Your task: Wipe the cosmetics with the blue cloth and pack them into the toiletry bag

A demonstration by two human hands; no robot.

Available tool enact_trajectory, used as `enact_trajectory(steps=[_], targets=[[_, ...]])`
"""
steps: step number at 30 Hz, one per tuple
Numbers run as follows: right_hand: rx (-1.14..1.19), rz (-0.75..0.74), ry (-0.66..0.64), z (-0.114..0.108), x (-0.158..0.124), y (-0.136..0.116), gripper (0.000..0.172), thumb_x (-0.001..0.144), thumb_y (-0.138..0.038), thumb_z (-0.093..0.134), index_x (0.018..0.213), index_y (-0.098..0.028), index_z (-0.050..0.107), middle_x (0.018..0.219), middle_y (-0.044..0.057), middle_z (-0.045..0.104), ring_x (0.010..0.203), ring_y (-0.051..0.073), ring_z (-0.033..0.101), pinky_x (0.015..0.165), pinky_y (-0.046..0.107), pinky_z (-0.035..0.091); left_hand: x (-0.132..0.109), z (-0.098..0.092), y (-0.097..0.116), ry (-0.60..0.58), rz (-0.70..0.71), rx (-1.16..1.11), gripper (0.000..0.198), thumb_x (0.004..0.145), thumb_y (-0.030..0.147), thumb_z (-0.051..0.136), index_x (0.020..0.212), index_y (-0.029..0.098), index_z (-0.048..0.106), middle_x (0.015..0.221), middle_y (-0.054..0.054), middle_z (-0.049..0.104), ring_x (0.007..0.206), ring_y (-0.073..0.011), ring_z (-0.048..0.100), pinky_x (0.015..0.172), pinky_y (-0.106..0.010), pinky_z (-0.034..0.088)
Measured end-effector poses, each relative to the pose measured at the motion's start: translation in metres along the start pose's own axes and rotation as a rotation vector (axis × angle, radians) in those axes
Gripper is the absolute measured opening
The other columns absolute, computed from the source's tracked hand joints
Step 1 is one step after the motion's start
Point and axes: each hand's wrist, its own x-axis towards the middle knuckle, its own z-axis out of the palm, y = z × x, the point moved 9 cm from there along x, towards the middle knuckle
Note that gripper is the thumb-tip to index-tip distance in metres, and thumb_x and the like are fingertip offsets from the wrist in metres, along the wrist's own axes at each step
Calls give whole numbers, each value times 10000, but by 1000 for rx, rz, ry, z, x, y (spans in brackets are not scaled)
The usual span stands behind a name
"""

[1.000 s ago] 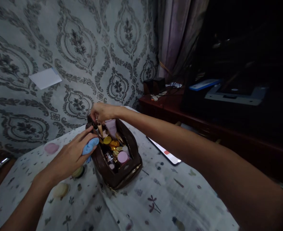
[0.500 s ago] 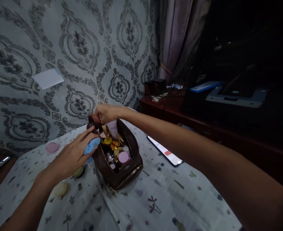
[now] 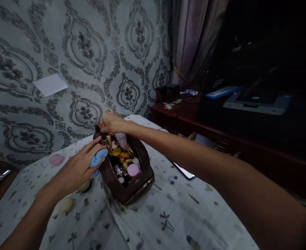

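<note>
An open brown cosmetics bag (image 3: 138, 185) stands on a floral cloth, packed with small jars, tubes and gold-capped items. My left hand (image 3: 77, 168) rests against the bag's left rim, fingers curled round a light blue sponge (image 3: 98, 159). My right hand (image 3: 113, 123) reaches over the bag's far end, fingers pinched on a slim gold-and-dark stick (image 3: 108, 140) that stands upright among the contents. A pink tube (image 3: 121, 140) sits just under that hand.
A phone (image 3: 184, 171) with a lit screen lies right of the bag, partly behind my right arm. Round pink (image 3: 56, 159), yellow-green (image 3: 85, 186) and cream (image 3: 66, 205) puffs lie on the cloth at left. A dark wooden cabinet (image 3: 220, 135) stands to the right.
My right hand has dipped a little lower over the bag's far end, pushing the slim stick down among the contents. My right forearm now covers more of the phone. The left hand has stayed put.
</note>
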Motion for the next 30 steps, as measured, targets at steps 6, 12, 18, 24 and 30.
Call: enact_trajectory(steps=[6,12,18,24,30], targets=[[-1,24,5,-2,0,-2,253,849,-234,682,1055,-93,717,983,130,735,929,227,673,707,245,453,0,-4,4,44,34,10,472,986,592,318,1259,293,562,1582,-56,403,1410,-305,444,1044,-412,491],[-4,-191,-116,5,0,-19,223,798,-72,644,990,-85,758,814,61,749,790,151,640,634,194,416,-1,-4,6,44,54,-7,446,997,576,314,1260,298,544,1563,-54,423,1427,-277,422,1098,-400,446],[-21,-302,-94,6,4,-23,288,766,-13,640,1007,-108,765,881,31,745,780,118,601,652,185,383,-1,-2,3,39,49,3,438,996,571,329,1271,305,543,1561,-38,428,1430,-276,419,1106,-394,438],[-1,-352,-42,4,7,-22,299,778,-1,621,1040,-83,740,908,40,719,780,119,568,695,190,383,0,-2,2,28,53,-5,442,1000,566,332,1289,306,542,1583,-35,402,1434,-283,411,1113,-406,436],[-14,-397,-33,5,9,-24,290,783,-3,602,1039,-49,731,912,66,716,775,127,562,698,211,380,0,-1,2,21,64,-12,443,1000,564,337,1310,308,522,1607,-41,364,1429,-298,413,1121,-440,425]])
